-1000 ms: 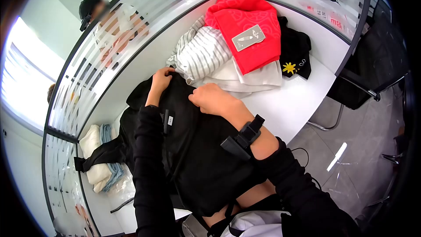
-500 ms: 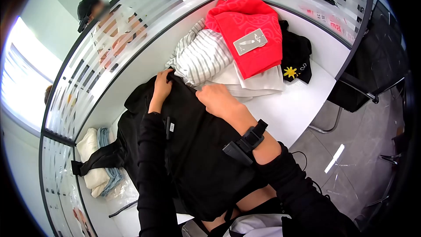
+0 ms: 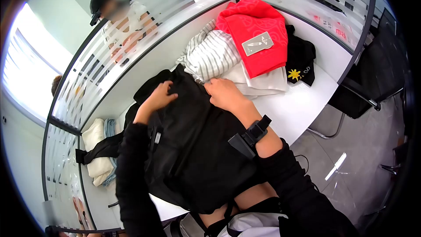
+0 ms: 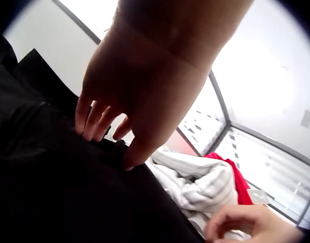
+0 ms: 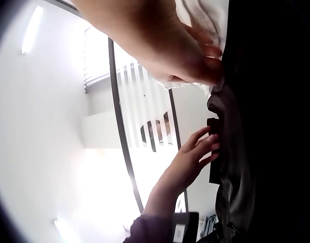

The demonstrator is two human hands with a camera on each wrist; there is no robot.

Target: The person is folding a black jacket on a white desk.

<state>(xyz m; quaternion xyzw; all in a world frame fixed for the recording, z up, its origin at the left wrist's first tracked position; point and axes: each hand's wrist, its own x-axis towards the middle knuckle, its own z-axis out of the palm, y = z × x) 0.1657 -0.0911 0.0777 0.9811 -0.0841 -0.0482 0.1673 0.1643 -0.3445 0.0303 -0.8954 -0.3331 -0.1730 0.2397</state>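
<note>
A black long-sleeved top [image 3: 197,149] lies spread over the desk's front and the person's lap, one sleeve [image 3: 103,149] stretching left. Over its upper part is my left hand [image 3: 158,98], fingers apart and loosely bent, gripping nothing. The left wrist view shows that hand's fingertips [image 4: 94,131] close over the black cloth. My right hand [image 3: 228,95] pinches the top's upper right edge with curled fingers, beside a grey-and-white striped garment [image 3: 212,55]. From the right wrist, its fingers [image 5: 210,68] meet at the cloth's edge.
Behind the hands, a red garment [image 3: 263,22] with a grey tag [image 3: 258,44] lies on folded white cloth [image 3: 274,83]. A black garment with a yellow print [image 3: 300,57] is beside it. Cream and blue folded cloths [image 3: 97,140] sit left. A striped glass partition [image 3: 175,0] borders the desk; a person stands beyond.
My left hand has let go of the top's upper edge and drawn back toward the body, fingers spreading. The right hand stays at the edge. The head view has shifted slightly.
</note>
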